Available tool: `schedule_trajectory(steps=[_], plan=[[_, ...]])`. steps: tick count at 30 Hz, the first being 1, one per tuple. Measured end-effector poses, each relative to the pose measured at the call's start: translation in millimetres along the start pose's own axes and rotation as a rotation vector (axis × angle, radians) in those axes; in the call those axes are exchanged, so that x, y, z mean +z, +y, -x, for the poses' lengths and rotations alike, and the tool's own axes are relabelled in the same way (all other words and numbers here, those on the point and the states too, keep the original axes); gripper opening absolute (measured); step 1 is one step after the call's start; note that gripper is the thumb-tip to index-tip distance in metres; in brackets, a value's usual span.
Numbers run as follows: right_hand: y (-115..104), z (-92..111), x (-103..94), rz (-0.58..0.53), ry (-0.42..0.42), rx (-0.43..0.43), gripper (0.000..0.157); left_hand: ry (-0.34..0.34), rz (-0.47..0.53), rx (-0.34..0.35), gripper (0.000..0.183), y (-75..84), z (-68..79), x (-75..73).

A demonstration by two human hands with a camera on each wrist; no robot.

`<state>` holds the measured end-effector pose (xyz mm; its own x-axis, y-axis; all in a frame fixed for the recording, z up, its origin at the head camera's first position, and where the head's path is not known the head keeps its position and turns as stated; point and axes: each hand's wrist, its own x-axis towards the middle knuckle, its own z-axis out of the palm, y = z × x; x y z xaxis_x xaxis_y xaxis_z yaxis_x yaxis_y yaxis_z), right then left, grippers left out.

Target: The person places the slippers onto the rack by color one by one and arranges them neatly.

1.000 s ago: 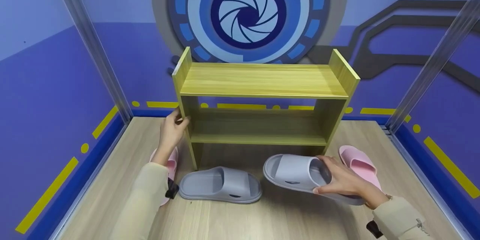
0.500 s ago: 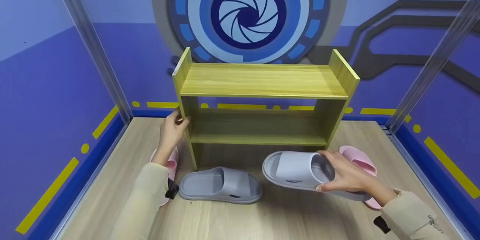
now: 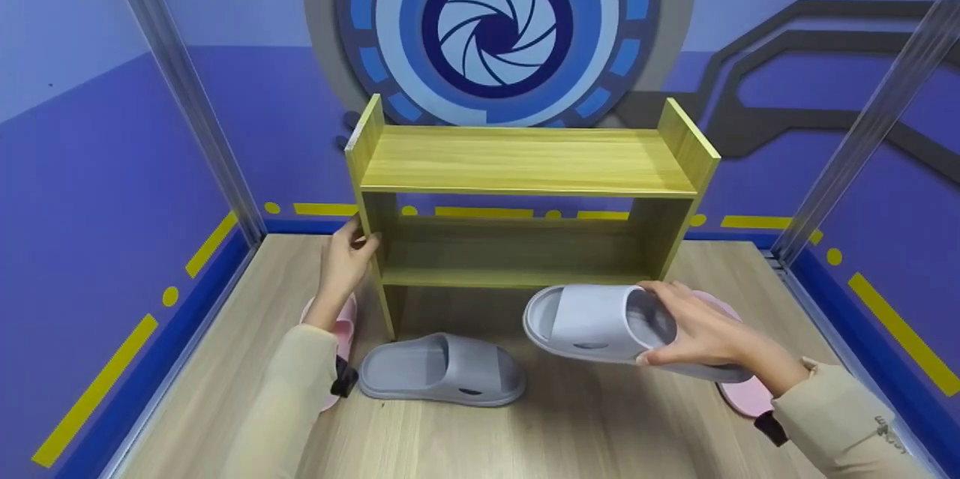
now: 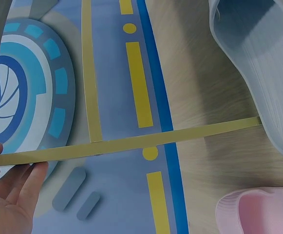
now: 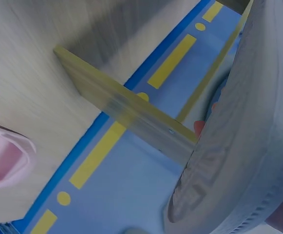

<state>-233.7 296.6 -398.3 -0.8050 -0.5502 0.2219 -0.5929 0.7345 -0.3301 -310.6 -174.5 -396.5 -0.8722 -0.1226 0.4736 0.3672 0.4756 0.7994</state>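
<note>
A small wooden shelf [image 3: 529, 160] with two boards stands at the back. My left hand [image 3: 346, 261] pinches the front edge of its left side panel, thumb on one face and fingers on the other, as the left wrist view shows. In my right hand [image 3: 701, 329] a grey slide slipper [image 3: 589, 314] is held by its heel end, lifted in front of the shelf's lower right, toe pointing left. Its patterned sole [image 5: 214, 170] fills much of the right wrist view. The matching grey slipper [image 3: 480, 370] lies on the floorboard, toe to the right.
One pink slipper [image 3: 345, 325] lies at the left, partly behind my left forearm. Another pink slipper [image 3: 746, 395] is at the right, mostly covered by my right hand and wrist. Blue printed walls [image 3: 247, 134] and metal corner posts enclose the wooden base [image 3: 420, 449].
The right hand has raised the grey slipper and shifted slightly rightward, covering more of the right pink slipper. My left hand and the shelf have stayed put.
</note>
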Motion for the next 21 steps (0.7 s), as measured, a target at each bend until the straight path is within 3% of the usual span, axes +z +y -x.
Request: schedule_trajectory(steps=[8, 21], plan=[[-7, -6, -15.3, -0.015, -0.009, 0.0, 0.085, 0.003, 0.001, 0.001, 0.029, -0.6, 0.0, -0.8], [-22, -18, -45.6, 0.062, 0.041, -0.026, 0.087, 0.008, -0.006, 0.015, 0.03, 0.4, -0.3, -0.1]])
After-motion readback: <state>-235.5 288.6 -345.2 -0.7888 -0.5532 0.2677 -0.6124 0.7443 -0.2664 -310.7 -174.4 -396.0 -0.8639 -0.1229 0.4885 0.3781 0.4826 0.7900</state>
